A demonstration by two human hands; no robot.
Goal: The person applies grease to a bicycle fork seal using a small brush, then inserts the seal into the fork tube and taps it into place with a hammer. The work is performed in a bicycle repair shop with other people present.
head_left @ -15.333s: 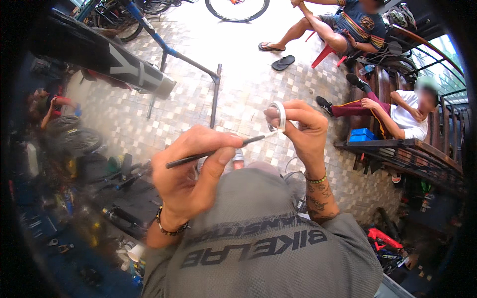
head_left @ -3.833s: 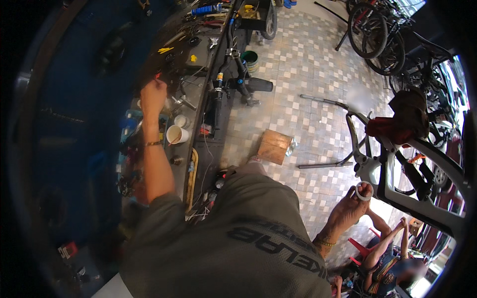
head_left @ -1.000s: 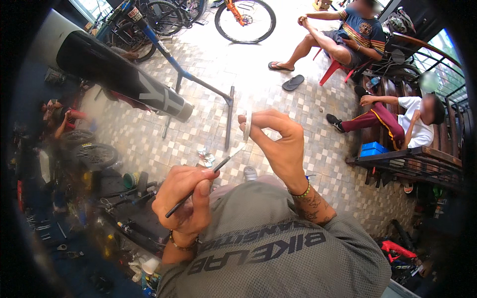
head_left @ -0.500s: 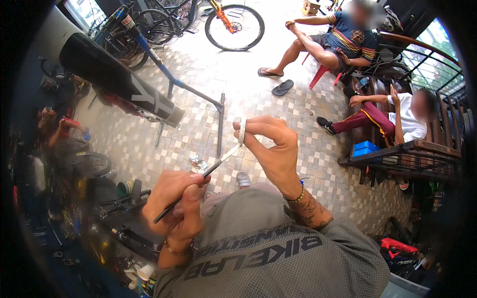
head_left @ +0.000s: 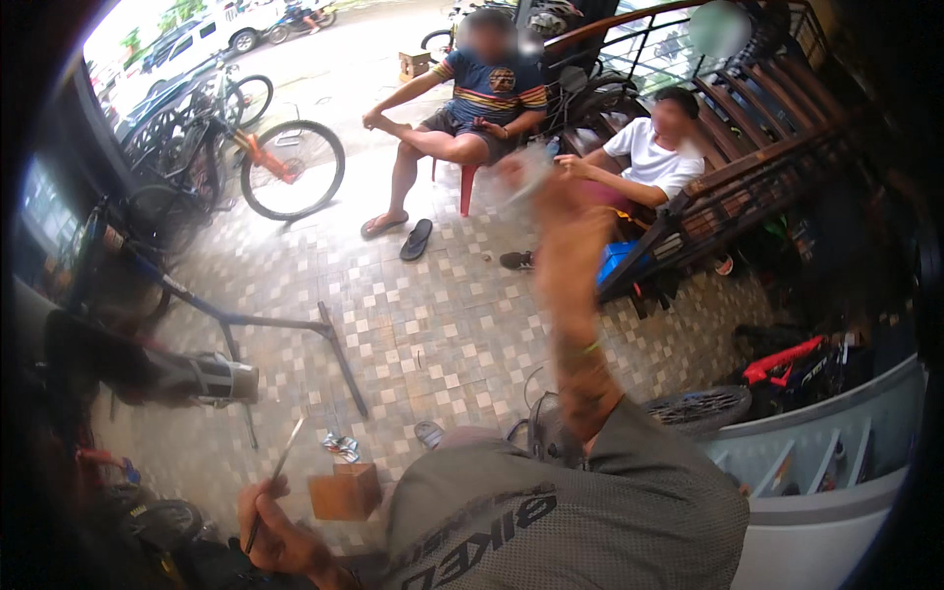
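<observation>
At the lower left, my left hand [head_left: 275,531] is closed around a thin tool [head_left: 287,454] with a dark handle and a pale, narrow end pointing up. My right arm reaches out ahead and to the right. My right hand [head_left: 565,197] is smeared by motion, and its fingers are hard to make out. At its fingertips shows a blurred pale ring [head_left: 528,183], which the hand seems to hold. From my view the hand overlaps the seated person in white, and I cannot tell the distance between them.
A dark frame stand [head_left: 339,359] and a grey-and-black tube [head_left: 221,382] are at left. A cardboard box [head_left: 344,492] lies near my feet. Ahead, one person [head_left: 489,93] sits on a red stool, another [head_left: 659,157] on a wooden bench [head_left: 757,167]. A grey bin [head_left: 826,442] stands at right.
My view has swung to the right. My hands have parted: the right has gone from the tool's tip out ahead with the ring, while the left stays low with the tool.
</observation>
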